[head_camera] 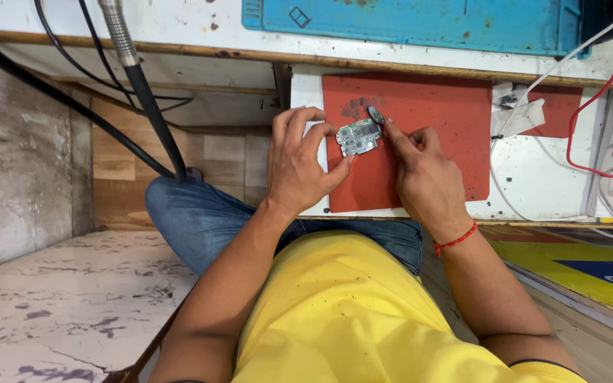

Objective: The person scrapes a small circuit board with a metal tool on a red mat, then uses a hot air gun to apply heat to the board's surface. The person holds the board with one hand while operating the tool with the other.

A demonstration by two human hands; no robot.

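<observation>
Nearest the head camera was the person's yellow shirt (349, 312), with blue denim trousers (207, 216) over a raised knee just beyond it. Both forearms reached forward from there to a red rectangular rubber mat (434, 120) lying on a white work surface (533, 170).

The left hand (299, 167) was arched, knuckles up, its thumb and curled fingers pinching the left and lower edges of a small green circuit board (358, 136) that lay on the mat's left part. The right hand (420, 167), with a red thread band (455, 240) on its wrist, was closed around a small grey metal tool (376, 113), forefinger stretched along it; the tool's tip stood at the board's upper right corner, though whether it touched I could not tell.

Around them: a blue mat (420, 21) lay on the bench above, a red wire (590, 128) and a white cable (569, 64) looped at the right, and a black hose with a ribbed metal neck (136, 78) hung down at the left. Nothing stood between the camera and the board.
</observation>
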